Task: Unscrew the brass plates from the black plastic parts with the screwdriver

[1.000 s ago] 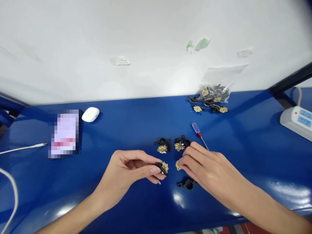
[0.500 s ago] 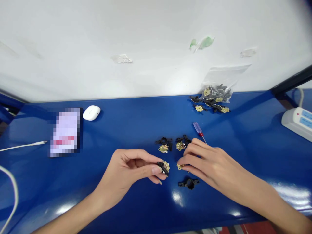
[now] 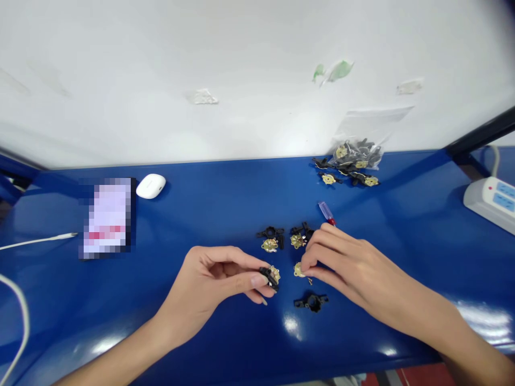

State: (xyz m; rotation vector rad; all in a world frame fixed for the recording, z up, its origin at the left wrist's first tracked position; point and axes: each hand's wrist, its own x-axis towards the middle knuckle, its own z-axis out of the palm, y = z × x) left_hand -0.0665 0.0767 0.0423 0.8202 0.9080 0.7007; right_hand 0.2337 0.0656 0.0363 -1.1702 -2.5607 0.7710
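Note:
My left hand (image 3: 225, 281) pinches a small black plastic part with a brass-coloured disc (image 3: 275, 274) on it, held just above the table. My right hand (image 3: 338, 262) has its thumb and fingertips together at the right edge of a loose brass-coloured disc (image 3: 298, 269). Whatever lies between those fingertips is hidden. A tiny screw (image 3: 309, 281) lies just below them. Nearer to me rests a black plastic bracket (image 3: 313, 303) with a round opening. Beyond the hands sit another black bracket (image 3: 270, 232), a brass disc (image 3: 269, 245), and a further disc (image 3: 297, 241) beside black parts.
A screwdriver (image 3: 326, 212) with a clear purple handle lies beyond my right hand, its shaft hidden. Farther back are a plastic bag (image 3: 362, 145) of similar parts and loose ones before it. A phone (image 3: 108, 217), white case (image 3: 151, 186) and cable are left; a power strip (image 3: 491, 201) is right.
My right hand has shifted slightly to the right, uncovering more of the loose brass disc and the small screw. My left hand stays in place with its part.

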